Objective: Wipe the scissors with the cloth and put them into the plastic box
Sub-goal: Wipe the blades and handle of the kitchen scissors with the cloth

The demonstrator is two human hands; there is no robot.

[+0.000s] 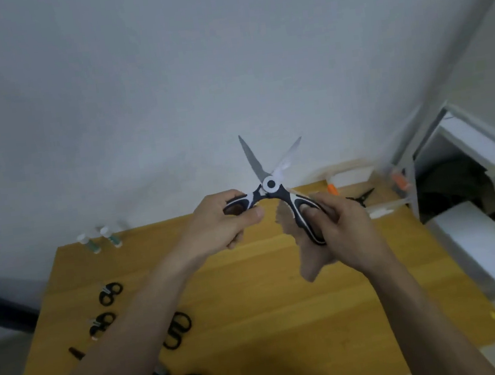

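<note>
Scissors [271, 184] up in the air, above the table [251, 280], blades splayed wide in a V and pointing up and away toward the wall. The left hand [222, 221] has its fingers curled round the left handle loop; the right hand [343, 231] grips the right handle, a finger through the loop, and the brown cloth [306, 258] hangs bunched between that palm and the handle. So the cloth sits at the handle end, right side, and the steel lies above it, past the pivot; I'd judge the right hand is the one to run the cloth up along those edges, carefully. The plastic box? A clear shape at the table's far edge, behind the hands, too blurred to call. More dark scissors lie lower left, partly hidden by the left forearm, one pair cut off by the frame.
</note>
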